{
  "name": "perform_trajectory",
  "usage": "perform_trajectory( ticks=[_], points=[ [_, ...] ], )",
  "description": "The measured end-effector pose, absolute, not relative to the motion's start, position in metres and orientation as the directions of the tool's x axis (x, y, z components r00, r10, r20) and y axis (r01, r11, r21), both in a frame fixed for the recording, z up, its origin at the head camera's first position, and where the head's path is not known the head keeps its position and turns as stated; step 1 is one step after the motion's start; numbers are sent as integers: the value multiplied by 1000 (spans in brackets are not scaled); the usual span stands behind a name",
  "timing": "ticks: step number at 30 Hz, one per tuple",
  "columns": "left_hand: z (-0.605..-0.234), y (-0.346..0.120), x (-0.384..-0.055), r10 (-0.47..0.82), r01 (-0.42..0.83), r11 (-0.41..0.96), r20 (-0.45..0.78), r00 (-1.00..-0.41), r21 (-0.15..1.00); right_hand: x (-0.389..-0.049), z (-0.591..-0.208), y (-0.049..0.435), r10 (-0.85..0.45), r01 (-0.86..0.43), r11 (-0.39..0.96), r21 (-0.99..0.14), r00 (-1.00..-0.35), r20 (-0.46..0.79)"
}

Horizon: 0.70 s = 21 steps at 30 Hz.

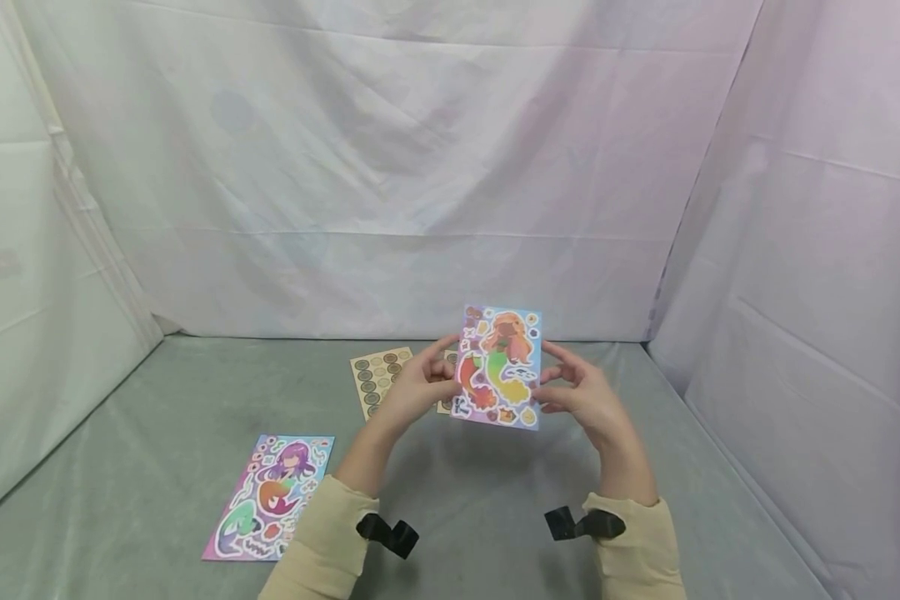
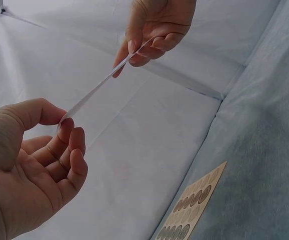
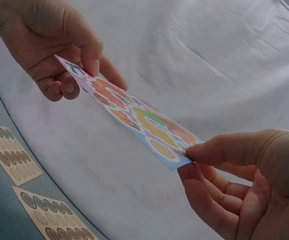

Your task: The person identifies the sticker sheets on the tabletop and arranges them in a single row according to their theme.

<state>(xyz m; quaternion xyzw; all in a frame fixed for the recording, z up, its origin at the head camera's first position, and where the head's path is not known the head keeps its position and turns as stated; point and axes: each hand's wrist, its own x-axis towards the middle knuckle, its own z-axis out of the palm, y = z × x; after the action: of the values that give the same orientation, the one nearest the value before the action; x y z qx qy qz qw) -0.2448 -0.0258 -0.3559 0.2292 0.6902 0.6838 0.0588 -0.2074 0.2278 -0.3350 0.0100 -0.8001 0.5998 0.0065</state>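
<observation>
A mermaid sticker sheet (image 1: 498, 367) is held up above the table, its printed face toward the head camera. My left hand (image 1: 420, 386) pinches its left edge between thumb and fingers. On the opposite edge my right hand (image 1: 581, 396) pinches it the same way, thumb on the printed side in the right wrist view. Edge-on, the sheet (image 2: 97, 89) shows as a thin strip between both hands in the left wrist view. A second mermaid sticker sheet (image 1: 273, 498), with a purple-haired figure, lies on the table at the left, partly hidden by the left sleeve.
Two tan sheets of round stickers lie at the back of the grey table (image 1: 195, 392); one tan sheet (image 1: 371, 379) is partly behind the left hand, the other (image 3: 54, 215) mostly behind the held sheet. White cloth walls (image 1: 390, 167) stand behind and at both sides.
</observation>
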Motion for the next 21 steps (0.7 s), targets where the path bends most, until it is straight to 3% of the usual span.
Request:
perform_trajectory(
  ticks=[11, 21],
  points=[
    [-356, -43, -237, 421, 270, -1, 245, -873, 963, -202, -334, 218, -108, -84, 245, -966, -992, 59],
    [-362, -57, -236, 445, 264, 35, 222, -868, 964, -200, -337, 203, -118, -68, 239, -969, -992, 41]
  ],
)
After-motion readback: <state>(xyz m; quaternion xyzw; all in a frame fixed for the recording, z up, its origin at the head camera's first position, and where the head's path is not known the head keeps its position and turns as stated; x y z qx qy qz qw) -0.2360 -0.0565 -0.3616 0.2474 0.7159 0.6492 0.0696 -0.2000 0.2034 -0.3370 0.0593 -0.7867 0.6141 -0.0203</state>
